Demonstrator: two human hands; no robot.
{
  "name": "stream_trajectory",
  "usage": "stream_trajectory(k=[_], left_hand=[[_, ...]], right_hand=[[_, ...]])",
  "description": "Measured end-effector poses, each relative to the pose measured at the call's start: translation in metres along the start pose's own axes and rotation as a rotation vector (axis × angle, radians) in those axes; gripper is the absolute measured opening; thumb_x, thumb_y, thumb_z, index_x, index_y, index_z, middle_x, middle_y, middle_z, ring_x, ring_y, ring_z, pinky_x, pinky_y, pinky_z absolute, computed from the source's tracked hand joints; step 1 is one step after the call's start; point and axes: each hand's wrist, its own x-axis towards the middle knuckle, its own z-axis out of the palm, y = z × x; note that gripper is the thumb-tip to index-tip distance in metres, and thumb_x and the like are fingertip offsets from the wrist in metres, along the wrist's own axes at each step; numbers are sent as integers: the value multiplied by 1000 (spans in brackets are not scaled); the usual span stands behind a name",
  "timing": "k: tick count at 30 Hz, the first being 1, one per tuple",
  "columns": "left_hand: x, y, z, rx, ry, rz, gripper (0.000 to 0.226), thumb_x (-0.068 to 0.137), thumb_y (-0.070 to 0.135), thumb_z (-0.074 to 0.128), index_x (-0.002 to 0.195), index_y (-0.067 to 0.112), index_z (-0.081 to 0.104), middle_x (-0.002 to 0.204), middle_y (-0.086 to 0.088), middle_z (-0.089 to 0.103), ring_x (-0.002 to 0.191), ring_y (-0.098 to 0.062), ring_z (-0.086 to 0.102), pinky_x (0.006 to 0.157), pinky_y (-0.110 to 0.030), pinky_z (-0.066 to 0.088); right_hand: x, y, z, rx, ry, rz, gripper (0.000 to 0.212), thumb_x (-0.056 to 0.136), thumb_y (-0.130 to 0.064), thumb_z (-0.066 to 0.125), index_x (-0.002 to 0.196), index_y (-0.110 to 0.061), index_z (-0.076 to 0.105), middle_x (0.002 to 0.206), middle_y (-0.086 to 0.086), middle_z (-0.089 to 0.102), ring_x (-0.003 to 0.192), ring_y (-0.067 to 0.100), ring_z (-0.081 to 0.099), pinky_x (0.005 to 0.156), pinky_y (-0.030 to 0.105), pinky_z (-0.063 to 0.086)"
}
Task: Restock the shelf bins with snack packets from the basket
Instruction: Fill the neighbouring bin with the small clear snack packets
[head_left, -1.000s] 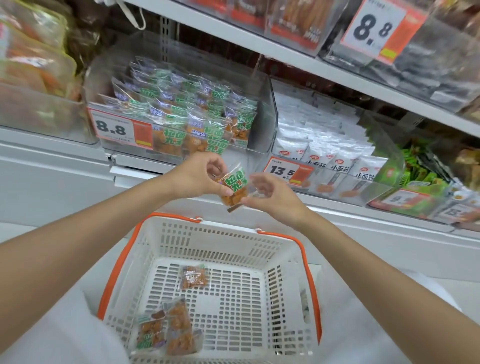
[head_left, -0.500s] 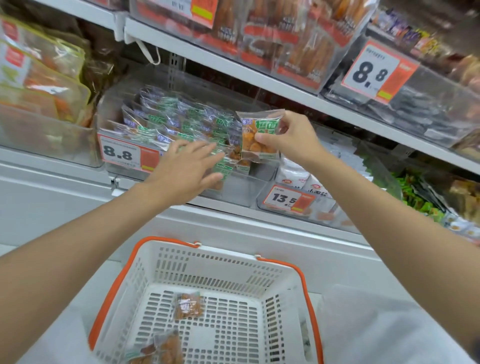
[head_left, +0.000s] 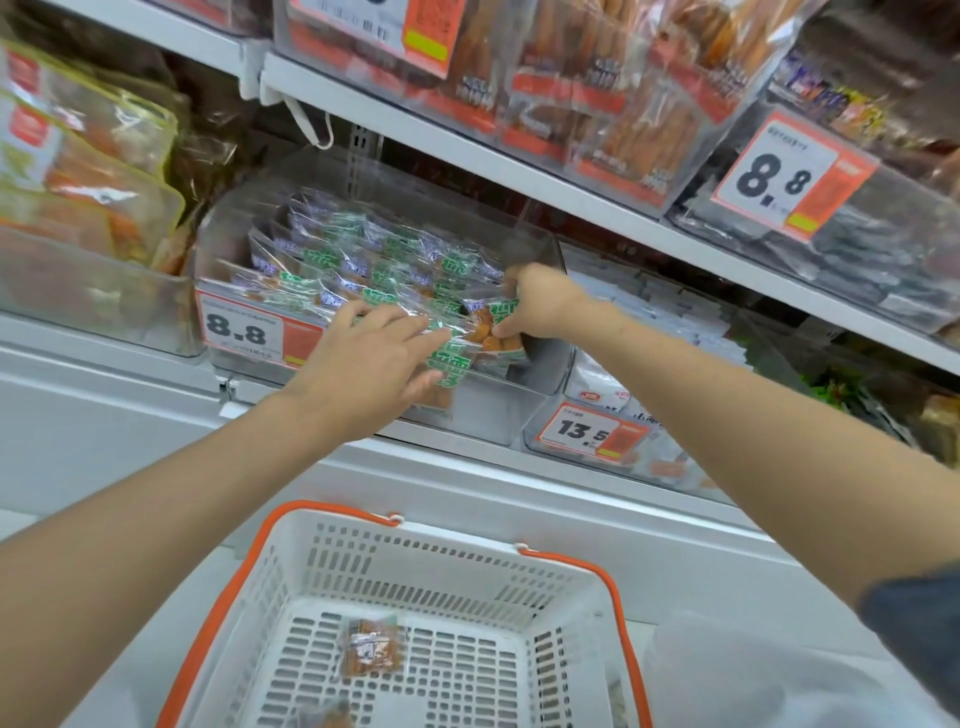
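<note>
A clear shelf bin (head_left: 540, 364) with an 8.8 price tag holds several green-labelled snack packets (head_left: 358, 260). My right hand (head_left: 540, 306) pinches one snack packet (head_left: 496, 332) with orange pieces and holds it down in the bin's front right corner. My left hand (head_left: 369, 358) lies with straight fingers on the front packets next to it, touching them. Below stands the white basket (head_left: 566, 592) with orange handles; one packet in the basket (head_left: 371, 647) lies on its floor, another peeks in at the bottom edge.
A second clear bin (head_left: 550, 441) of white packets, tagged 13.5, sits right of the first. A shelf board (head_left: 519, 171) with bins of sausage snacks runs closely above. Bagged goods fill the left bin (head_left: 104, 312). A white ledge (head_left: 104, 405) runs below the bins.
My right hand has carried the packet from above the bin down into its front right corner. My left hand has slid right onto the front packets. The view has tilted upward.
</note>
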Motion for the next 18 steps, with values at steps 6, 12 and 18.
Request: stream_trajectory(k=[6,12,18], left_hand=[[-1,0,4,-14,9,-1,51,98,48,36,145,29,42,141,5,52,131,-20,43,107,-45,27],[0,3,8,-5,14,-1,50,99,47,40,145,28,42,142,3,50,132,-22,42,108,-46,26],[-2,6,9,-39,84,0,48,96,41,50,141,24,47,144,-3,48,133,-23,43,107,-48,28]], right_hand=[[-5,-1,13,-391,10,-21,52,76,-52,76,67,-15,40,66,1,48,69,24,52,62,31,43],[-5,-2,19,-427,15,-11,50,78,-53,73,65,-17,41,66,-1,48,58,17,46,59,30,42],[-12,0,8,-224,66,-23,34,81,-42,74,84,-11,60,77,4,60,72,24,57,62,32,46]])
